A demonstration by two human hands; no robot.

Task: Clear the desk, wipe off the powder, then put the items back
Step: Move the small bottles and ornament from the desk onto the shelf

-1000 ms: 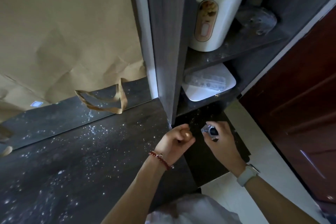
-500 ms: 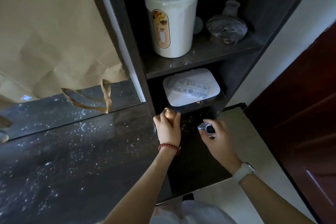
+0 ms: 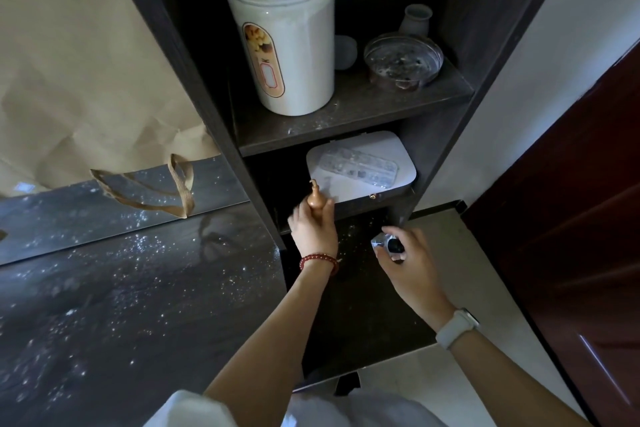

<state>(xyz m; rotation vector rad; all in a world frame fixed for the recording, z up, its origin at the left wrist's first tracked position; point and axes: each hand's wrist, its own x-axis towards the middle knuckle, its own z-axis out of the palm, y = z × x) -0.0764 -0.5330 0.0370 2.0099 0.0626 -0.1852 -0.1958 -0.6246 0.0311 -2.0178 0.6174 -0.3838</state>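
**Both hands full at the shelf beside a powder-dusted counter**

A view from above looks down along two bare forearms. The left hand (image 3: 313, 227), with a red bead bracelet (image 3: 318, 259) on its wrist, is closed around a small tan gourd-shaped ornament (image 3: 315, 198), held upright with its thin stem pointing up. It sits right at the front edge of the lower shelf (image 3: 349, 210) of a tall dark shelf unit (image 3: 194, 80). The right hand (image 3: 407, 262), wearing a white watch (image 3: 457, 328), grips a small shiny object with a dark centre (image 3: 389, 245) (what it is cannot be told); it hovers over the low dark surface in front of the unit, near the unit's right post.

On the lower shelf lies a white box (image 3: 363, 168) with a clear blister tray (image 3: 360, 168) on its lid; open room remains to the box's left, just behind the ornament. The upper shelf (image 3: 346, 114) carries a tall clear jar of white powder (image 3: 287, 45) near the front edge, a glass dish (image 3: 403, 61) to its right, and a small pale vase (image 3: 417, 19) behind the dish.

To the left stretches the dark counter (image 3: 104, 305), speckled all over with white powder (image 3: 145, 246). At its far edge a brown paper bag (image 3: 69, 62) leans, its handle (image 3: 152, 187) draped onto the surface. A dark red door (image 3: 571, 218) stands at the right.
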